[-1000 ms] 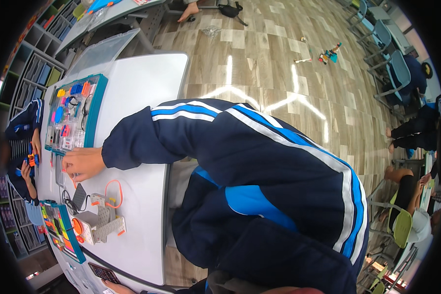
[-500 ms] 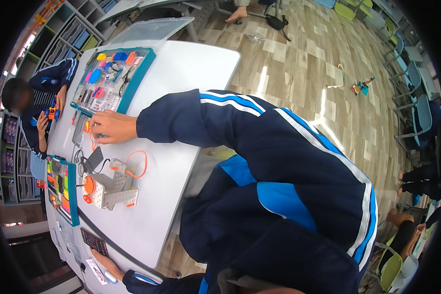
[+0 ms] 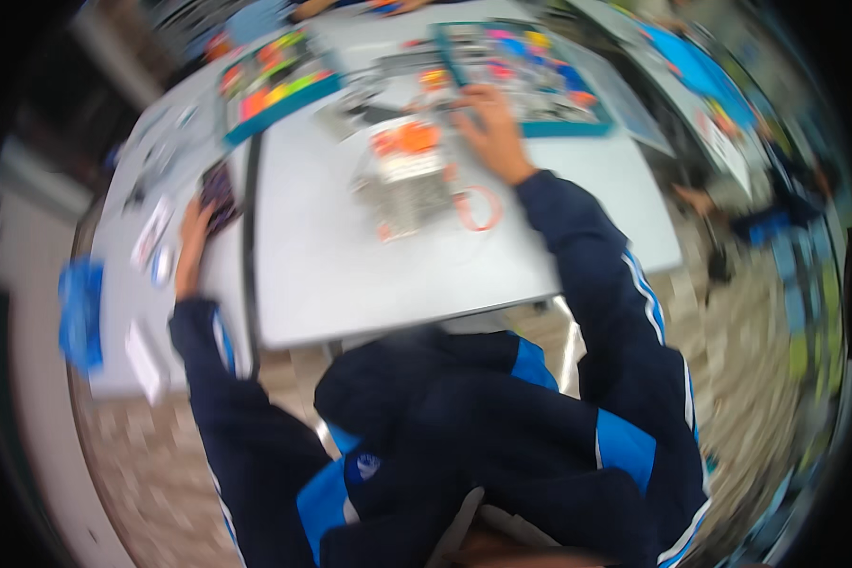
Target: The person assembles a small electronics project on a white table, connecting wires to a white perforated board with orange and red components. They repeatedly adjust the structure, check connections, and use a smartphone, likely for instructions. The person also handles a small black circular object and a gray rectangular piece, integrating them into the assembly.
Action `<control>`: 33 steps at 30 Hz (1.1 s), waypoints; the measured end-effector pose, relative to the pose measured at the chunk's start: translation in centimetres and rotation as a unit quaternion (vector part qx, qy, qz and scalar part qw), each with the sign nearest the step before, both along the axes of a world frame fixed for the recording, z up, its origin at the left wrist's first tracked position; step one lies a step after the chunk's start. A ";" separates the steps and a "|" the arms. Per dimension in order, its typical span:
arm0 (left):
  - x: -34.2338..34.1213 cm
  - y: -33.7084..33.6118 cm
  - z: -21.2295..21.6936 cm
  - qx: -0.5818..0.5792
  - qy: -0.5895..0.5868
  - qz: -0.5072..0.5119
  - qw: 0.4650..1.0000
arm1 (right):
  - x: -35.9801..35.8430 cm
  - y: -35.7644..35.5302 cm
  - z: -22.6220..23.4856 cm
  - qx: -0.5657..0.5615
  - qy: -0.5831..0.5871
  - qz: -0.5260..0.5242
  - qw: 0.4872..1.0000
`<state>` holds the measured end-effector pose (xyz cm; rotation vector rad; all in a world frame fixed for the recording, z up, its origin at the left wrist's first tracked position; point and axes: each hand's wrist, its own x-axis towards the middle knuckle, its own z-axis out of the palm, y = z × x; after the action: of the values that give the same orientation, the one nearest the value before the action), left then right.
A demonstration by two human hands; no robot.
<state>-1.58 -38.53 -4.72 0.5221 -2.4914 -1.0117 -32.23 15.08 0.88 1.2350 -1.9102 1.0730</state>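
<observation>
Fingers of the right hand (image 3: 490, 133) lie spread, palm down, on the near edge of a teal-rimmed parts tray (image 3: 530, 76). Just beside it sits a grey board with orange pieces (image 3: 405, 170) on the white table (image 3: 369, 275). The left hand (image 3: 194, 241) touches a dark object (image 3: 220, 189); blur hides whether its fingers grip.
</observation>
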 end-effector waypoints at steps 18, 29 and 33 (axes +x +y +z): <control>0.7 6.4 5.5 -0.078 -0.159 0.075 0.981 | 0.7 -0.2 1.1 0.049 0.034 -0.013 0.998; -0.1 5.7 3.1 -0.141 -0.094 0.108 0.980 | 1.4 -0.1 1.5 0.050 0.015 -0.015 0.999; 0.0 5.2 2.2 -0.129 -0.043 0.101 0.986 | 1.2 -0.2 1.4 0.041 0.007 -0.009 0.999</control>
<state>-1.56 -33.33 -2.54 0.7295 -2.5313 -0.5898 -31.05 14.92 2.29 1.2650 -1.9680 0.9823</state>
